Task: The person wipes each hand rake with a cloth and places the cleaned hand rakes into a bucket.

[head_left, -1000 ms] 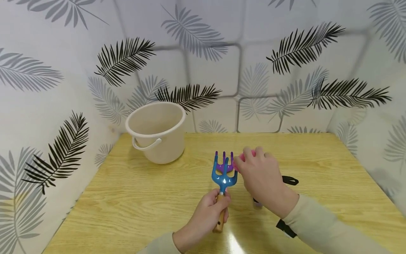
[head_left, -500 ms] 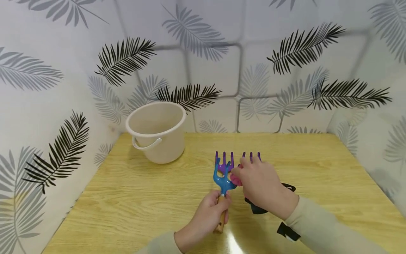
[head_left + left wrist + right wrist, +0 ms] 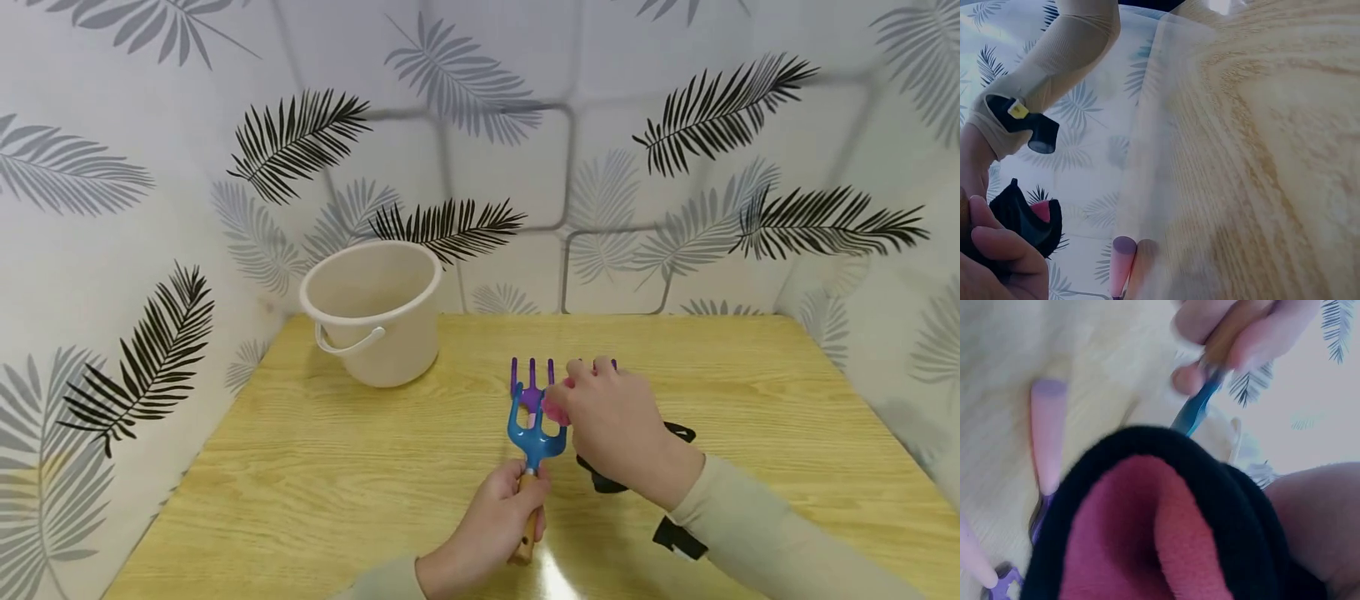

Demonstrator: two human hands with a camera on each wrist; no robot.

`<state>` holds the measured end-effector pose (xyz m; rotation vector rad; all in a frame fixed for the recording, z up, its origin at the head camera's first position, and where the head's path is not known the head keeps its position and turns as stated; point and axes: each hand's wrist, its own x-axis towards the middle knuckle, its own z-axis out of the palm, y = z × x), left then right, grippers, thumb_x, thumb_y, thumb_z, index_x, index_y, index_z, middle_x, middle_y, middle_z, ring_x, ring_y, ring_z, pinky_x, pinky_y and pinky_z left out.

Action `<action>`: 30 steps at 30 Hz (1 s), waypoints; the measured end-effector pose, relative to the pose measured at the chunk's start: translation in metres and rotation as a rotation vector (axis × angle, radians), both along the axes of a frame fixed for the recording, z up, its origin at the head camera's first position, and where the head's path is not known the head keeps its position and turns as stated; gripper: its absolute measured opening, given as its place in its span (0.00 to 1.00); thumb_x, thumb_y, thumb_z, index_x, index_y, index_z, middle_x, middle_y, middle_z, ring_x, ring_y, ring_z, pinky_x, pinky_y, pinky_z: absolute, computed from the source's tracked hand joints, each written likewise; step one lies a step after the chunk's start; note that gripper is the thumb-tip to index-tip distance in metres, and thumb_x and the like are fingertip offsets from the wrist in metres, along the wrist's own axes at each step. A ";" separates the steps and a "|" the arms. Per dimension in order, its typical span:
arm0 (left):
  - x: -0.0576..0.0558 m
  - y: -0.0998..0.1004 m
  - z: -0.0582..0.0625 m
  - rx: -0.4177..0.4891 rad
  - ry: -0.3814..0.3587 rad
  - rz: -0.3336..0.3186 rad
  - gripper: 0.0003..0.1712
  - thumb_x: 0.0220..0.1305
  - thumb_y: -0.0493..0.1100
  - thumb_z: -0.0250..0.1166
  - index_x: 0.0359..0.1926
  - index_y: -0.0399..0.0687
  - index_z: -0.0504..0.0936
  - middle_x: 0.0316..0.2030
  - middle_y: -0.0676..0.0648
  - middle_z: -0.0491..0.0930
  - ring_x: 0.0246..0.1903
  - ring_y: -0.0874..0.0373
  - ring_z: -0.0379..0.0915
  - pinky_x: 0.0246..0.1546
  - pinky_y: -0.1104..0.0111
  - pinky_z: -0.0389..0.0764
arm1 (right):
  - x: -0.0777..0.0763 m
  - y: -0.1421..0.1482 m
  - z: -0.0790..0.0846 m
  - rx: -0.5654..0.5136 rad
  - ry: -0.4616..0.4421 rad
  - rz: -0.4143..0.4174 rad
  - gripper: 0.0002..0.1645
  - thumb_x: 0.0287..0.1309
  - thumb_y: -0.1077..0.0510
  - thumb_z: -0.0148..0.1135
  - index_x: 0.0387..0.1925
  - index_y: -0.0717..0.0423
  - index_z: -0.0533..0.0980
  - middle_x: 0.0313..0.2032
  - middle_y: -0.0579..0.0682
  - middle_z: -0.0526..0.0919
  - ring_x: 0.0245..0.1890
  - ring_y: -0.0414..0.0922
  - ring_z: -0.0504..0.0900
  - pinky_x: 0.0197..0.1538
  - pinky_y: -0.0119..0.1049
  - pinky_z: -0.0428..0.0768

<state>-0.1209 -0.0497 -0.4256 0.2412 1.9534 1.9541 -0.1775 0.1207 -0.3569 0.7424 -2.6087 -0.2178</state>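
In the head view my left hand (image 3: 498, 512) grips the wooden handle of a blue hand fork (image 3: 536, 442), its tines pointing away from me. My right hand (image 3: 615, 417) pinches a pink-and-black glove-like cloth, whose pink part (image 3: 557, 406) lies against the fork's right tines. The right wrist view shows this cloth's wide opening, with a black rim (image 3: 1141, 434) and pink lining (image 3: 1122, 525). Beyond the blue fork lies a purple fork (image 3: 532, 398), partly covered by it. Another purple fork's tines (image 3: 614, 364) peek out behind my right hand.
A cream bucket (image 3: 397, 346) with its handle hanging down stands at the back left of the wooden table (image 3: 315, 467). The two purple forks have pink handles, one of which (image 3: 1047, 431) shows in the right wrist view. A patterned sheet covers the walls.
The blue fork and my left hand have shifted slightly towards me. My right hand has brought the pink cloth down and left, then slightly up again along the tines. The fork turned briefly and back.
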 end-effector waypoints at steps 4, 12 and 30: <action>-0.001 0.000 -0.001 -0.022 0.009 0.006 0.12 0.73 0.41 0.53 0.48 0.35 0.73 0.18 0.50 0.72 0.14 0.64 0.62 0.12 0.77 0.61 | 0.010 -0.006 0.003 0.012 -0.142 0.083 0.24 0.41 0.58 0.75 0.46 0.41 0.85 0.41 0.53 0.83 0.36 0.55 0.83 0.23 0.45 0.84; -0.003 -0.002 -0.001 -0.035 0.007 -0.016 0.12 0.73 0.42 0.54 0.47 0.37 0.72 0.19 0.50 0.73 0.14 0.63 0.63 0.12 0.77 0.63 | 0.014 -0.014 0.004 0.004 -0.224 0.118 0.25 0.45 0.58 0.78 0.48 0.39 0.84 0.39 0.50 0.83 0.29 0.49 0.78 0.18 0.38 0.77; 0.004 0.006 -0.004 -0.027 0.015 -0.045 0.12 0.75 0.45 0.54 0.46 0.37 0.73 0.18 0.50 0.73 0.12 0.65 0.62 0.11 0.78 0.63 | 0.004 -0.017 -0.003 0.173 0.033 -0.099 0.16 0.47 0.48 0.79 0.37 0.49 0.86 0.27 0.53 0.76 0.24 0.48 0.73 0.23 0.39 0.81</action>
